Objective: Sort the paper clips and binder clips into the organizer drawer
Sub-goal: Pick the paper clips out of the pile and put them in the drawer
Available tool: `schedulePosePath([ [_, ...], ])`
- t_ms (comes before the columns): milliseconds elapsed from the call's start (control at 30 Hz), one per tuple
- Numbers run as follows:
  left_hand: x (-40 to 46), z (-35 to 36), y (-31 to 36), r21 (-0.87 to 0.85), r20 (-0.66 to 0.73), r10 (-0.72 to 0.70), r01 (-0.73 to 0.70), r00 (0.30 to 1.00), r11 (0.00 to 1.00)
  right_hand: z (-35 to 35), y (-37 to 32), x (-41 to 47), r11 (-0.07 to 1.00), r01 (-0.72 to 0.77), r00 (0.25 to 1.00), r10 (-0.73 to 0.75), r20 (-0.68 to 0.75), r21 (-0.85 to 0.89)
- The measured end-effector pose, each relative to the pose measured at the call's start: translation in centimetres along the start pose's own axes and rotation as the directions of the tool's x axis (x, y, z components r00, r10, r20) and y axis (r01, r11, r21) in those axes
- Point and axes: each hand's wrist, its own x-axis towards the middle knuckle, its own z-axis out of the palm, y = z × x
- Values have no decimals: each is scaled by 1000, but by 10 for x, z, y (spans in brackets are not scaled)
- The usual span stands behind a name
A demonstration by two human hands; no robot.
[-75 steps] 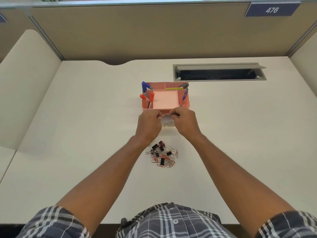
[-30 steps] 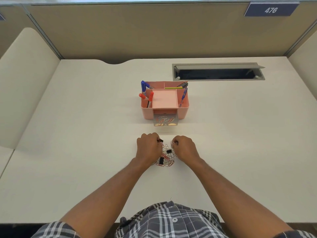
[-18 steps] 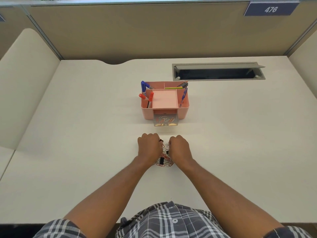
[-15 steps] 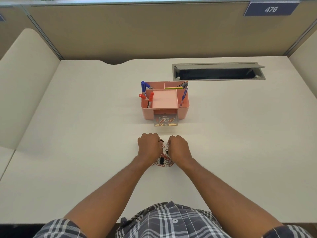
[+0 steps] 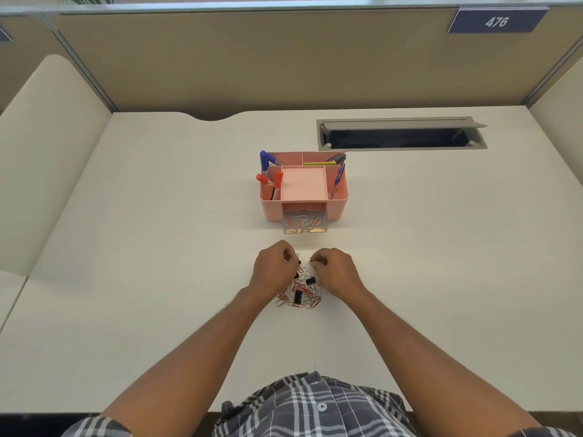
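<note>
While both hands work the far edge of the clip pile (image 5: 299, 291) just below frame centre, the step in hand looks like gathering. The left hand (image 5: 273, 270) has its fingers curled round clips, a dark one showing at their tips; the right hand (image 5: 335, 269) pinches a thin wire clip. Next, I judge, comes a short carry up-frame to the open drawer (image 5: 305, 224) of the pink organizer (image 5: 338, 197), already holding some clips. A pale bench (image 5: 157, 216) sits within tan cubicle partitions (image 5: 284, 58), a number sign (image 5: 497, 22) at upper right.
</note>
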Motion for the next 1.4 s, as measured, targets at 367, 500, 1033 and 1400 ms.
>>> schedulePosePath([
  [367,28,-39,41,-25,-223,284,-296,933,955,-43,-49,23,942,334,893,-325,-311,-28],
  [500,39,-38,47,28,-192,296,-296,936,955,-45,-59,37,950,296,924,-311,-222,-102],
  [1033,-20,-5,-36,304,-41,192,-171,981,937,17,-7,-15,935,86,996,-84,21,-345],
  [1400,-18,-8,-48,391,-121,172,-112,978,913,26,4,-4,928,111,994,-110,24,-355],
])
